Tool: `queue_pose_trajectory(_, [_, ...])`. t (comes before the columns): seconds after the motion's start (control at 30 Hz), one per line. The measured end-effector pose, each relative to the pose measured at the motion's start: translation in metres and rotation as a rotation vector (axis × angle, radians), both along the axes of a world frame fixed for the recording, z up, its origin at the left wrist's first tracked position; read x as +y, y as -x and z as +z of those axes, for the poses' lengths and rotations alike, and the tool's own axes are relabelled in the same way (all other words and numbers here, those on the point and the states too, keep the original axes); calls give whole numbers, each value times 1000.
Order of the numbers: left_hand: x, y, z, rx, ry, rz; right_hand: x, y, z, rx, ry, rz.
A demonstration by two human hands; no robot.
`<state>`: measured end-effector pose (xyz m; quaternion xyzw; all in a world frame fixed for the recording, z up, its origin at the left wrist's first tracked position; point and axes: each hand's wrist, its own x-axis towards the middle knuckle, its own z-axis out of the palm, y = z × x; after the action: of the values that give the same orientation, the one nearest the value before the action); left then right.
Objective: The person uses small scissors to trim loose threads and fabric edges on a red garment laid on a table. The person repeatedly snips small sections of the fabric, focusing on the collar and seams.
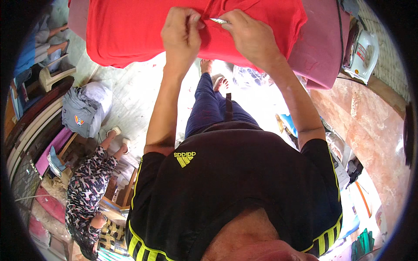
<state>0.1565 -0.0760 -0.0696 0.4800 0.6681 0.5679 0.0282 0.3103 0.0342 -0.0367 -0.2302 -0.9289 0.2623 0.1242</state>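
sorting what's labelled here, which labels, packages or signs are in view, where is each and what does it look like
Small label: pale strip at the red shirt collar, pinched between left hand and right hand.
Sticker: red and white patch on the white appliance, upper right.
Badge: small multicoloured emblem on the grey bag, left on the floor.

A home ironing spot: padded board (322, 56), iron (361, 54), bundled laundry (85, 108).
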Motion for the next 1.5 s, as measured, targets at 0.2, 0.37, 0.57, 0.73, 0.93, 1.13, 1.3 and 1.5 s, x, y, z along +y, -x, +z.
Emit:
queue_pose_trajectory(0.2, [-46, 31, 51, -148, 397, -463, 26, -24, 9, 333, 241, 58])
queue_pose_trajectory(0.37, [3, 4, 37, 54, 268, -214, 37, 5, 38, 314, 174, 82])
queue_pose_trajectory(0.57, [10, -5, 29, 53, 414, -144, 41, 6, 10, 310, 150, 197])
queue_pose_trajectory(0.73, [10, -9, 33, -41, 416, -121, 63, 6, 0, 312, 298, 211])
queue_pose_trajectory(0.93, [13, -8, 30, -79, 394, -130, 71, -12, 8, 249, 457, 21])
queue_pose_trajectory(1.13, [18, -1, 34, -122, 442, -218, 63, -28, 18, 194, 386, 4])
queue_pose_trajectory(1.3, [20, 6, 25, -223, 438, -255, 63, -30, 7, 276, 428, 54])
queue_pose_trajectory(1.5, [34, -12, 64, 51, 293, -275, 65, -26, -6, 385, 639, 18])
